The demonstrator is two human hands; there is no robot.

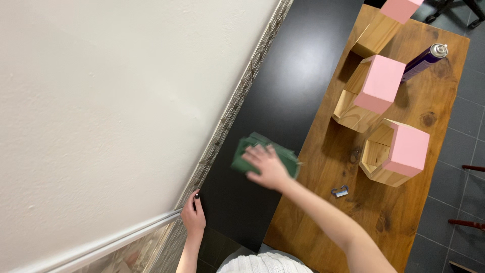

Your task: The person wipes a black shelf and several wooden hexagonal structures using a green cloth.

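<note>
The right hand [268,167] is pressing a green cloth [262,154] flat on the black panel [293,76] beside the wooden desk [374,212], fingers spread over it rather than gripping, while the left hand [193,215] is resting loosely open against the wall's stone trim [227,111]. A wide swipe could be carrying the cloth off the panel toward the pink-faced wooden boxes [389,146], nudging one into the purple spray can [422,60] behind and rolling it off the desk.

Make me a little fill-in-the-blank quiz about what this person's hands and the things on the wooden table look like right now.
1. The right hand presses flat on a ____ cloth lying on the black surface.
2. The left hand rests against the ____ beside that surface.
3. The hexagonal wooden boxes on the wooden table have ____ faces.
4. The spray can is ____ in colour.

Missing words: green; wall; pink; purple
</note>
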